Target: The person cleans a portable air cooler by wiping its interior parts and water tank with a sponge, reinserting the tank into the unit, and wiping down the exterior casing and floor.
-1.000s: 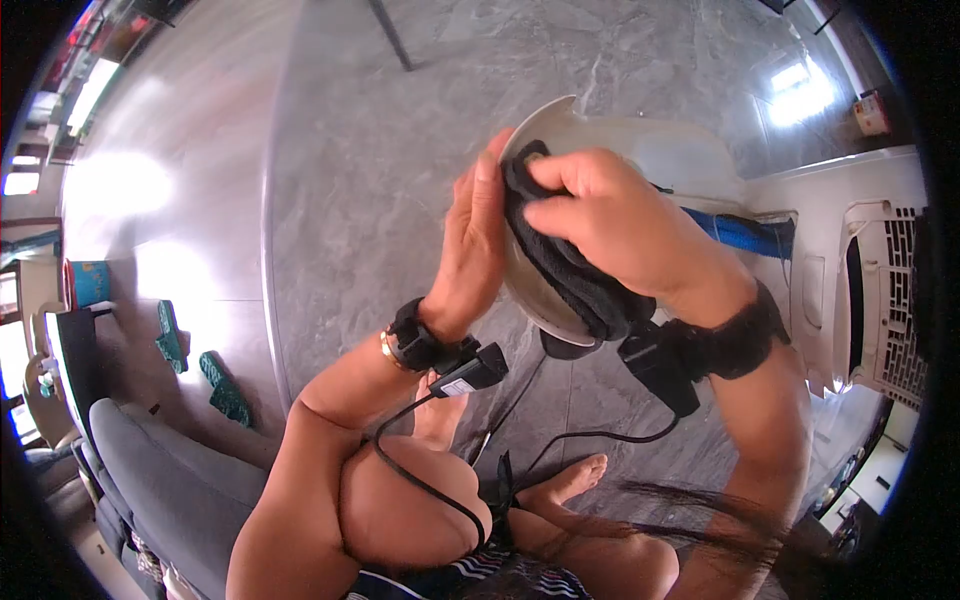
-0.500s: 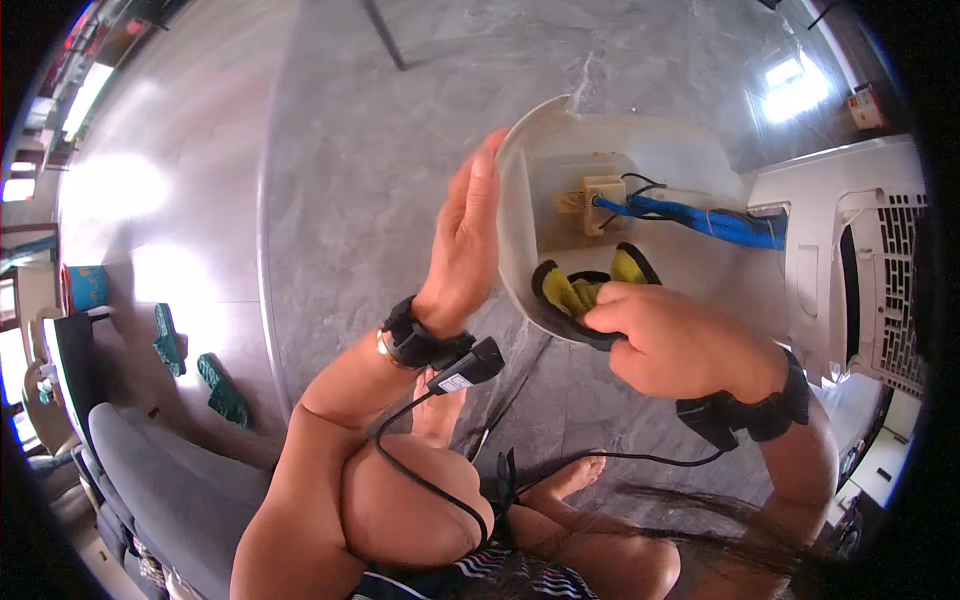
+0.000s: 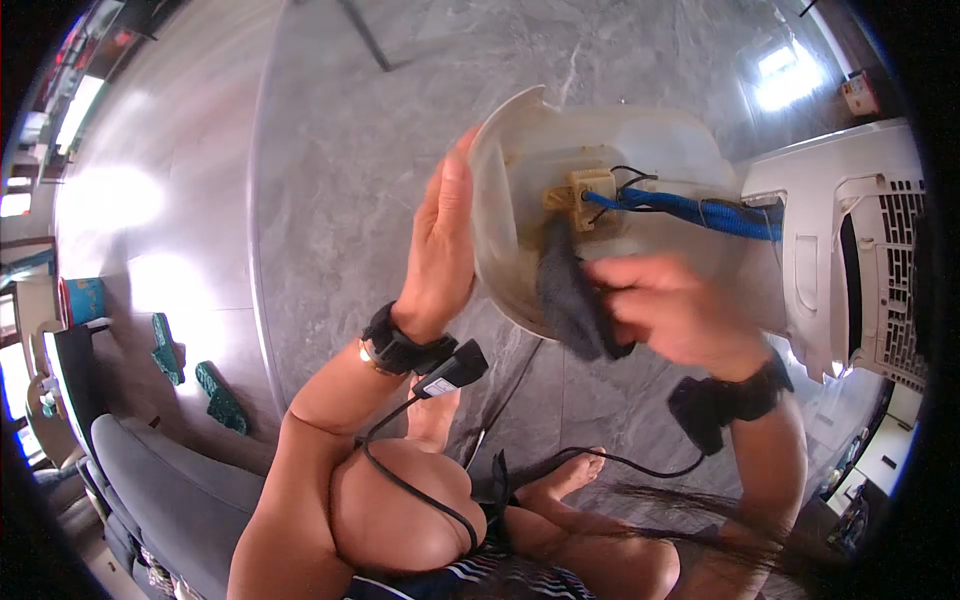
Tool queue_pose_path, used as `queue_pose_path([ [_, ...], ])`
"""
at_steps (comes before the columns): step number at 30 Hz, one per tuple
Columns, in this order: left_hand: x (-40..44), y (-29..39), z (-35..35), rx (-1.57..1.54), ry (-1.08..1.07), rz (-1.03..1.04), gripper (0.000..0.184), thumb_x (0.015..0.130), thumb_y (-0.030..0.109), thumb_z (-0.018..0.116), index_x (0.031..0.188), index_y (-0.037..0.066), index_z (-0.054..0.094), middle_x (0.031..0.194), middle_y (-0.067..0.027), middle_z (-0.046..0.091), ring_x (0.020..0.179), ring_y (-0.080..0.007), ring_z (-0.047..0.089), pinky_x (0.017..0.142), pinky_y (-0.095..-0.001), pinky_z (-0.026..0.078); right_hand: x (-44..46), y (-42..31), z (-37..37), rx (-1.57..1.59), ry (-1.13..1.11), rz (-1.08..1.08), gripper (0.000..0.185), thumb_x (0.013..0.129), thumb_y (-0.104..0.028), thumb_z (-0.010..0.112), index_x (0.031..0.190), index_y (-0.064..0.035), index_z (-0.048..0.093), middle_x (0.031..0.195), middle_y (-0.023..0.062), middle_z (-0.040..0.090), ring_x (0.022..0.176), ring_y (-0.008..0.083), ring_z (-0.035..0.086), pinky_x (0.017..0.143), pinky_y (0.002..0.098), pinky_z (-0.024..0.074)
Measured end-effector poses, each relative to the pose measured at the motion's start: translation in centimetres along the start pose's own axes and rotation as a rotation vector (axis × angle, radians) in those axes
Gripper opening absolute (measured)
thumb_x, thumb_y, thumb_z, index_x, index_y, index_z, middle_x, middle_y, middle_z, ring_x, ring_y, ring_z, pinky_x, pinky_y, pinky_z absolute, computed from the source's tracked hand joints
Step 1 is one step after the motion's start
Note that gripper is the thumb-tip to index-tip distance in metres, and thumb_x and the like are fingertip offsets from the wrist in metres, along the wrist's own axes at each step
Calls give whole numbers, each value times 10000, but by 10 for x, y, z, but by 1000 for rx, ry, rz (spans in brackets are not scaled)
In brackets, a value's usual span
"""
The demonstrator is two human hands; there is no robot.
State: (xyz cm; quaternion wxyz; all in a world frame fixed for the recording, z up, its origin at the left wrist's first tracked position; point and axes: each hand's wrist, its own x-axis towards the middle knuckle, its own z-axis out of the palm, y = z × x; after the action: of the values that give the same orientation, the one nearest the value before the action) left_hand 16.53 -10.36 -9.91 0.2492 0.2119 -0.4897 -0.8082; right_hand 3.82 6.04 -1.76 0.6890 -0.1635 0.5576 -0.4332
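Note:
My left hand [image 3: 440, 245], fingers extended, lies flat along the outer left edge of a pale, curved plastic housing [image 3: 500, 220]. In my right hand [image 3: 665, 310] is a dark cloth [image 3: 578, 295], blurred by motion, over the housing's lower inner side. Inside the housing is a cream connector block [image 3: 592, 200] with blue-sleeved wires [image 3: 700, 212] running right from it. Brownish stains mark the plastic around the block. The housing adjoins a white appliance body [image 3: 825, 250] with a slotted grille at the right.
A grey sofa [image 3: 170, 490] stands at the lower left, near green slippers [image 3: 220, 398] on the grey tiled floor [image 3: 350, 150]. Black cables [image 3: 630, 458] run from both wrist devices. A dark rod [image 3: 365, 35] is at the top.
The cloth first covered the housing's left rim, then moved to its lower side with a yellow face showing; now its dark side shows. The housing and my left hand have shifted slightly left.

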Motion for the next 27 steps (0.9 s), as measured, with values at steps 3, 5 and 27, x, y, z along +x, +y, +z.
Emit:
queue_pose_path([
  [3,-1,-1,1,-30,20,-14,525,990,387,293,1329,-3,386,1279,-94,478,1169,-160,441,989,-283,350,27,22,1,-661,6,-408,324,824,-41,559,1146,-1,575,1002,139,655,886,193,629,764,289,480],
  [5,-2,1,1,-13,47,-23,527,989,393,300,1328,0,389,1277,-94,479,1165,-159,443,985,-281,353,34,19,-3,-690,19,-393,314,771,-42,613,1083,-10,600,974,163,648,868,230,640,755,305,479],
  [27,-3,5,15,-40,220,-19,454,974,351,400,1267,9,459,1180,-62,540,1076,-128,494,915,-254,395,36,-14,2,-1009,3,-176,82,673,-36,572,704,29,611,711,243,586,732,393,611,615,413,475],
])
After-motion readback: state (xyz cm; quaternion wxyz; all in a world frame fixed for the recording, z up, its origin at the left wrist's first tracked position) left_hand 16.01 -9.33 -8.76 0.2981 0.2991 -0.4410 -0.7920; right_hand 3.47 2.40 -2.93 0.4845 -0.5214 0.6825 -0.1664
